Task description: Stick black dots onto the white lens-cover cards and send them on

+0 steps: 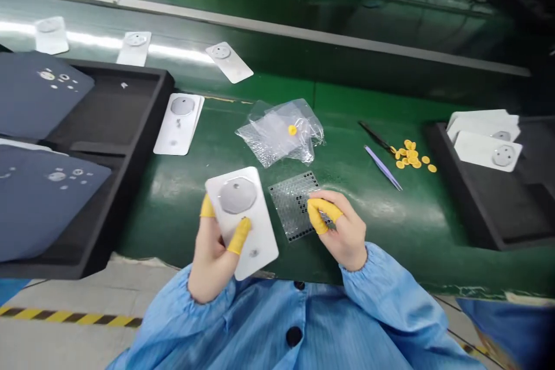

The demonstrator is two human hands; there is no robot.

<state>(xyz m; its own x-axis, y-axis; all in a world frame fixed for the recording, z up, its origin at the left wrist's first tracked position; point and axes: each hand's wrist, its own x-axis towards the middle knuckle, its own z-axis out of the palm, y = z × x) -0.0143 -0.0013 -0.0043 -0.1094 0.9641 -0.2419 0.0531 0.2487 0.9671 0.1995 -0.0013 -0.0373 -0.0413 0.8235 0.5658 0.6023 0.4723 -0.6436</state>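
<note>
My left hand [219, 248], with yellow finger cots, grips a white plate [260, 237] that bears a large round grey disc near its top; the thumb lies across the plate's middle. To the right, my right hand [340, 222] has its yellow-covered thumb and index finger pinched together over a clear sheet [286, 208] dotted with small black pieces. Whatever sits between those fingertips is too small to make out. Crumpled clear plastic bags [277, 139] with one yellow cot on top lie beyond the sheet.
Purple tweezers [383, 167], dark tweezers [375, 136] and several yellow cots [410, 153] lie at the right. Black trays [162, 89] [472, 208] flank the work area. White plates stand stacked [177, 127] beside the left tray; another [229, 62] rests farther back.
</note>
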